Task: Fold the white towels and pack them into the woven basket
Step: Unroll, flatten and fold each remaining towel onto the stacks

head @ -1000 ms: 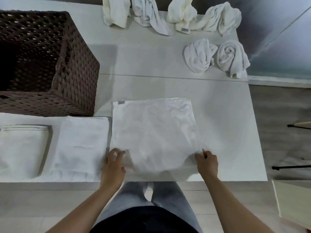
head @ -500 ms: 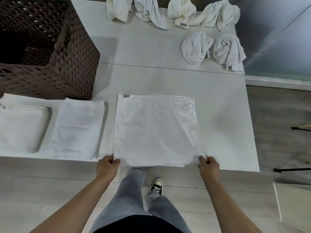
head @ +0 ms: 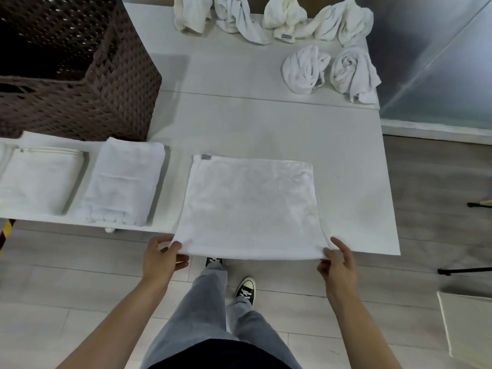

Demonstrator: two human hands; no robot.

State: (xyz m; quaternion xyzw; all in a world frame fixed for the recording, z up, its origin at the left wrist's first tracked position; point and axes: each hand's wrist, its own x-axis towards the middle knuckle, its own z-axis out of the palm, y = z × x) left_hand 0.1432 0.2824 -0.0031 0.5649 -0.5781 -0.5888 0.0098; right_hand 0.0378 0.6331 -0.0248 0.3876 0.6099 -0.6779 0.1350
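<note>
A white towel (head: 250, 206) lies spread flat on the white table (head: 354, 187), its near edge lifted just past the table's front edge. My left hand (head: 162, 259) pinches its near left corner and my right hand (head: 336, 265) pinches its near right corner. The dark brown woven basket (head: 87, 83) stands at the back left, its inside dark. Two folded white towels (head: 125, 182) (head: 40, 179) lie side by side in front of the basket.
Several crumpled and rolled white towels (head: 306, 69) sit along the far and right back of the table. My legs and black sneakers (head: 246, 290) stand on the grey floor. A black stand's legs (head: 463, 270) and a white board (head: 468, 328) are at the right.
Both hands slid back from on top of the towel to its near corners and pulled that edge toward me, off the table's front edge. I have stepped back from the table.
</note>
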